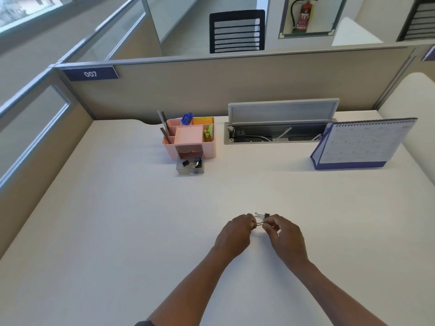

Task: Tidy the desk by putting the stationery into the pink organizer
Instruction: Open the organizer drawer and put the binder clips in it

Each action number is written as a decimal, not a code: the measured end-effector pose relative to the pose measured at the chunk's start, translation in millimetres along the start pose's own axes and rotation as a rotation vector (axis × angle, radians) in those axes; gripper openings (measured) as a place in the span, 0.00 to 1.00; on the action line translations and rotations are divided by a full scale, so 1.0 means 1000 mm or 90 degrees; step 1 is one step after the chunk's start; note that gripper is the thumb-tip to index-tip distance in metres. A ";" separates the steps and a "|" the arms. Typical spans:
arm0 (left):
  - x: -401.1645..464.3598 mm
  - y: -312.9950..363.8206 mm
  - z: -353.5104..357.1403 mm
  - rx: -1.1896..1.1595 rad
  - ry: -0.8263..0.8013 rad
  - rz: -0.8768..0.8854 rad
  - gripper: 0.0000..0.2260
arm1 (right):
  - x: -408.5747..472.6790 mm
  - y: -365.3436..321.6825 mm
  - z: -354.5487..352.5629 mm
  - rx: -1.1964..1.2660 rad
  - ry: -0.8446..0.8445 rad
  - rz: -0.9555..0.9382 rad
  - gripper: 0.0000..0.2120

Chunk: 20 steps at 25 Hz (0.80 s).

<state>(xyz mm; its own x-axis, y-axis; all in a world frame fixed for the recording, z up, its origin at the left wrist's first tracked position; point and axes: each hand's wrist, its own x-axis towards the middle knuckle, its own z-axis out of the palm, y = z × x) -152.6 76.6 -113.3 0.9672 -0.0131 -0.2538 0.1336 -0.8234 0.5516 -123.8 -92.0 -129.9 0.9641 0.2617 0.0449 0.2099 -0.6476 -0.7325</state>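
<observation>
Metal binder clips [261, 217], both hands pinching

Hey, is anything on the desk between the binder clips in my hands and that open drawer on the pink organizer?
Nothing visible. Both hands, left and right, hold the clips over bare desk. The drawer is pulled out and open-topped, with clips already inside. The calendar stands well to the right of that path.

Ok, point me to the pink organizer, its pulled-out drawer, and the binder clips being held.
pink organizer [209, 150], head view, front wall.
drawer [186, 171], head view, clear front face.
binder clips [261, 216], head view, wire handles between both hands.
</observation>
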 end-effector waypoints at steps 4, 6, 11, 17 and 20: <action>-0.006 -0.039 -0.026 0.007 0.069 -0.003 0.09 | 0.016 -0.036 0.029 0.000 -0.004 0.013 0.06; -0.010 -0.063 -0.036 0.043 0.095 -0.008 0.15 | 0.028 -0.050 0.042 0.008 -0.002 0.030 0.06; -0.010 -0.116 -0.066 0.160 0.106 -0.041 0.24 | 0.073 -0.082 0.071 0.021 0.008 0.015 0.06; 0.014 -0.142 -0.101 0.286 0.097 -0.057 0.35 | 0.127 -0.119 0.090 -0.028 0.015 -0.047 0.03; 0.030 -0.149 -0.113 0.359 0.062 -0.080 0.55 | 0.151 -0.136 0.100 -0.060 0.016 -0.095 0.02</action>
<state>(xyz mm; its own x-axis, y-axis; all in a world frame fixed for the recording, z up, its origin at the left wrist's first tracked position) -119.5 262.6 -113.3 0.9703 0.1351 -0.2007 0.1394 -0.9902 0.0073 -22.8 107.0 -91.1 0.9246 0.3429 0.1659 0.3641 -0.6672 -0.6498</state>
